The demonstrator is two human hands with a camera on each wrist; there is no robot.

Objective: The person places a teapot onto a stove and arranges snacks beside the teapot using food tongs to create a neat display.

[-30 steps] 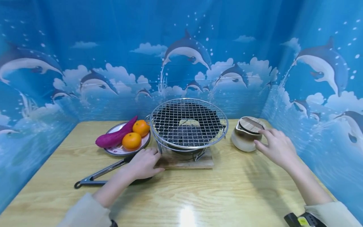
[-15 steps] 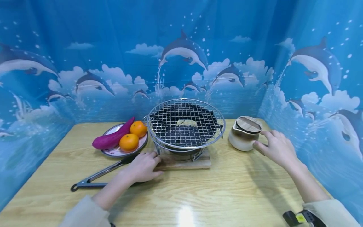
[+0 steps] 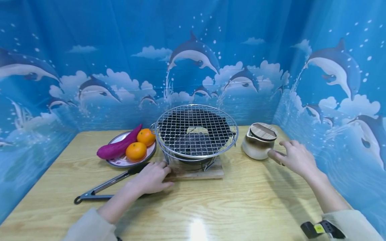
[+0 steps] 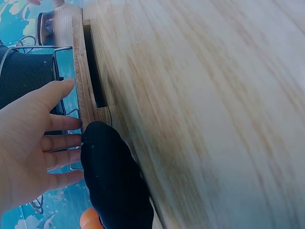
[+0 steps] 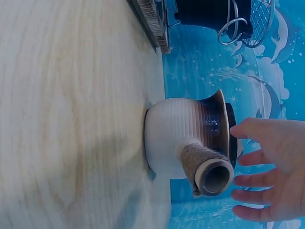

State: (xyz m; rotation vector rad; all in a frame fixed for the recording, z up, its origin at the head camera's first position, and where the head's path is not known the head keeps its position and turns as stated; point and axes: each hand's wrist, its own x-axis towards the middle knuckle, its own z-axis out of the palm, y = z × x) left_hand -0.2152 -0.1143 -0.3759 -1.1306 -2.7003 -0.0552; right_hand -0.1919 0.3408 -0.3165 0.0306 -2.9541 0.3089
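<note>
A small ceramic teapot [image 3: 258, 147], brown above and cream below, carries a flat wooden lid [image 3: 263, 131]. Its side handle [image 5: 206, 168] is wrapped in twine. My right hand [image 3: 297, 159] hovers at the teapot's right side, fingers loosely extended and nothing in them. My left hand [image 3: 150, 177] reaches low beside the wooden base [image 3: 196, 172] of a round tabletop grill [image 3: 196, 134]. In the left wrist view its straight fingers [image 4: 64, 140] lie next to the black grip of the tongs [image 4: 114, 176]; the hand holds nothing. The head view has this hand covering part of the tongs.
A rimmed plate [image 3: 114, 164] at the left bears a purple sweet potato [image 3: 116, 149] and two oranges [image 3: 136, 151]. The tongs' metal arms lie spread on the wooden table [image 3: 241, 204]. A blue dolphin curtain [image 3: 135, 60] encloses the back and sides.
My right hand has drawn back slightly from the teapot's lid, down and to the right. The left hand stays beside the grill base. The head view has shifted a little.
</note>
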